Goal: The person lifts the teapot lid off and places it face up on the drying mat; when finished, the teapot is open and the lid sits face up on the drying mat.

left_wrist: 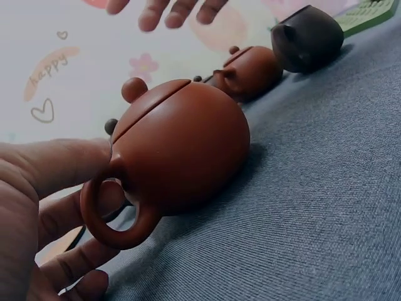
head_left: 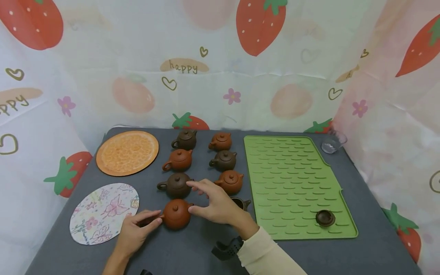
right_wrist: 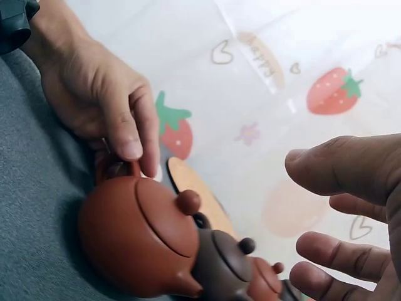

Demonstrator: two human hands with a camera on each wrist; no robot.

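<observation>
At the near end of the left column stands a reddish-brown teapot, lid on. My left hand pinches its loop handle between thumb and fingers. Over the spout side hovers my right hand, thumb and fingers spread apart with nothing between them; the right wrist view shows this hand apart from the lid knob. Just behind sits a dark brown teapot. Partly hidden by my right forearm is a dark teapot without its lid. A small dark lid lies on the green mat.
Farther back, two columns hold more lidded teapots, among them a reddish one and a dark one. On the left lie an orange oval mat and a butterfly-patterned oval mat. A clear glass pitcher stands at the back right.
</observation>
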